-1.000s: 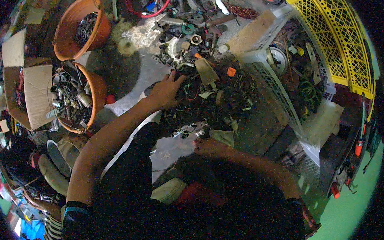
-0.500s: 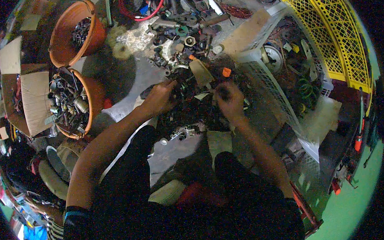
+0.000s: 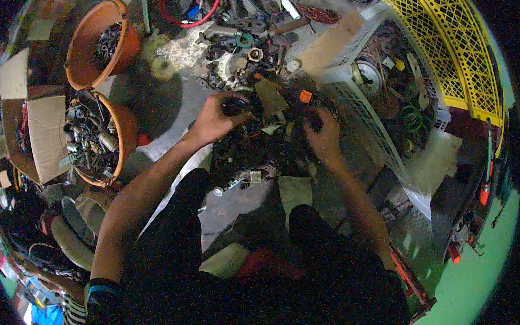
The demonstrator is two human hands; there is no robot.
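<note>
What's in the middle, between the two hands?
In the head view, a flat tan piece and a dark scrap pile lie between left hand and right hand.

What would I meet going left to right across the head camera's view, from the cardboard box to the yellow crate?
Cardboard box, lower orange bucket, left hand, right hand, round pale disc, yellow crate.

A black, rounded part [image 3: 233, 107] sits in the curled left hand [image 3: 218, 119], its details lost in shadow; the heap of small, dark scrap [image 3: 259, 148] lies loose and jumbled on the grey floor [image 3: 236, 206], just beside it.
</note>
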